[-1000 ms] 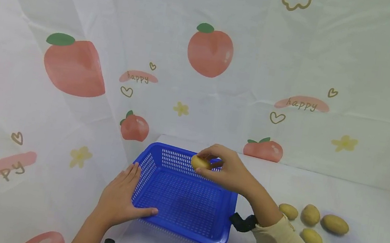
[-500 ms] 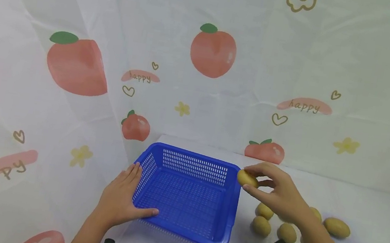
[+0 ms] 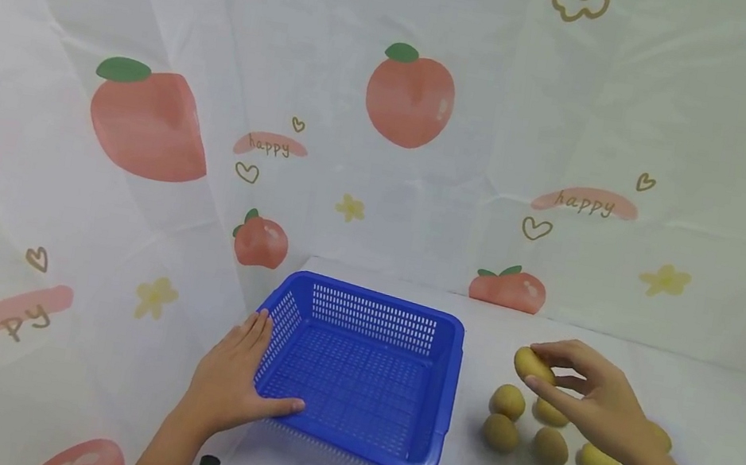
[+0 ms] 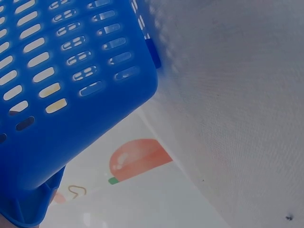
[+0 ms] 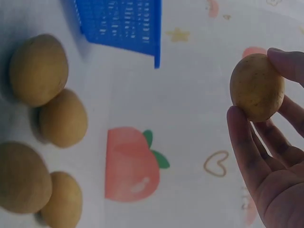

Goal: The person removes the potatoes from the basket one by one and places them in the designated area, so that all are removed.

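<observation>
A blue plastic basket [image 3: 342,437] with slotted walls stands on the white table, and no potato shows inside it. My left hand [image 3: 228,376] rests on its near left corner, fingers straight along the left rim and thumb over the front rim. To the right of the basket, my right hand [image 3: 598,395] pinches a potato [image 3: 533,364] between thumb and fingertips, raised above the other potatoes. The right wrist view shows this potato [image 5: 257,87] up close, at the fingertips. Below the hand lie several more potatoes [image 3: 551,448], some partly hidden by the hand and forearm.
White cloth [image 3: 447,219] printed with red fruit, hearts and flowers hangs behind the table and along the left side. The basket's left wall stands close to that side cloth. In the right wrist view, loose potatoes [image 5: 39,70] lie to the left, near the basket [image 5: 123,23].
My right hand has moved right, from over the basket to above the potatoes on the table, with the potato still pinched in it. The left hand stays on the basket.
</observation>
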Tool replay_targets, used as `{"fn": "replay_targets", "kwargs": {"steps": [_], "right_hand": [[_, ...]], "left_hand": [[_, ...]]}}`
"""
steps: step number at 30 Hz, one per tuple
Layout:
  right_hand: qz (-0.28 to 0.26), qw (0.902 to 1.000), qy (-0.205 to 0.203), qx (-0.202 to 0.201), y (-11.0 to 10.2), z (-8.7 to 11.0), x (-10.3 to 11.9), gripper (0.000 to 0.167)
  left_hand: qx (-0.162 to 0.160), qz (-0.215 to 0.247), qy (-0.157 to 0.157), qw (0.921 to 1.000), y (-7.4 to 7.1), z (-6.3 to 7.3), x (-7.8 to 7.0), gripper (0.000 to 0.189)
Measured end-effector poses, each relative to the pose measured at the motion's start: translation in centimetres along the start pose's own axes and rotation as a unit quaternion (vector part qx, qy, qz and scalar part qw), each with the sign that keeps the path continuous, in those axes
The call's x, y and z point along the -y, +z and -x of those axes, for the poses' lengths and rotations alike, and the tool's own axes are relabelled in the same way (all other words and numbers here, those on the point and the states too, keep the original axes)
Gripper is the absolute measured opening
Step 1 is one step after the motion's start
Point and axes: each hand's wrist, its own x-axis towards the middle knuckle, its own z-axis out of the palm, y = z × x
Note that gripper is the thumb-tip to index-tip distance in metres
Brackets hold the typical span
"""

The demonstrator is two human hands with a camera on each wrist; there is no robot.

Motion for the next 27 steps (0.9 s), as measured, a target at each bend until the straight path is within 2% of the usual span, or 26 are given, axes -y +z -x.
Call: {"fn": "replay_targets", "kwargs": {"steps": [8, 14, 17, 22, 27], "right_hand": [[0.019, 0.9976, 0.067, -0.001, -2.0, 2.7, -1.7, 0.037], [0.051, 0.9953, 0.079, -0.024, -3.8, 4.4, -3.1, 0.038], [0.05, 0.9946, 0.083, -0.037, -4.6, 5.3, -3.8, 0.038], [0.053, 0.9932, 0.091, -0.048, -5.5, 6.8, -5.0, 0.035], [0.087, 0.9889, 0.11, -0.049, -5.9, 8.2, -6.0, 0.034]], "left_hand": [[0.003, -0.004, -0.001, 1.0, 0.3, 0.2, 0.1, 0.144], [0.009, -0.005, -0.001, 0.9999, -0.1, -0.1, 0.0, 0.144], [0.014, -0.008, -0.003, 0.9999, -0.1, -0.1, 0.0, 0.144], [-0.001, -0.008, 0.004, 1.0, -0.1, 0.0, 0.0, 0.142], [-0.005, -0.01, 0.007, 0.9999, -0.1, 0.0, 0.0, 0.14]]}}
